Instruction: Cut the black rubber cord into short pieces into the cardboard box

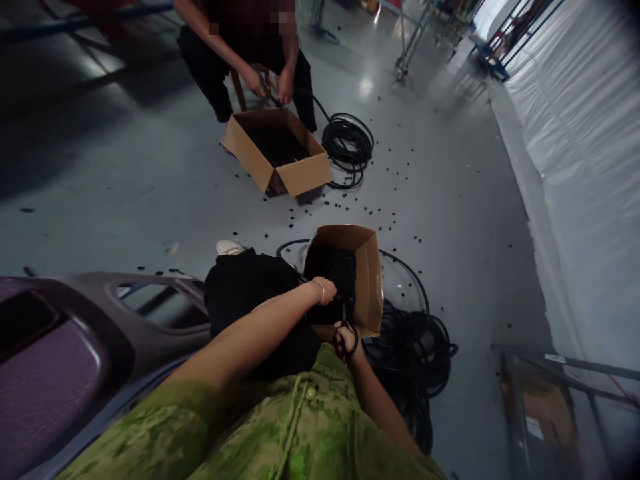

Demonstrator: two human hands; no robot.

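Observation:
My left hand (327, 291) reaches over the near cardboard box (367, 267), its fingers curled around a black hose end that is hard to make out. My right hand (346, 339) sits just below it, closed through the black handles of scissors (345, 320) that point up toward the left hand. The box holds a heap of small black cut pieces (337, 270). A coil of black hose (415, 347) lies on the floor to the right of the box.
A second person sits opposite, both hands on black hose above another open cardboard box (280, 150), with a hose coil (347, 143) beside it. Black bits are scattered on the grey floor. A dark plastic panel (75, 347) lies at my left, white sheeting at right.

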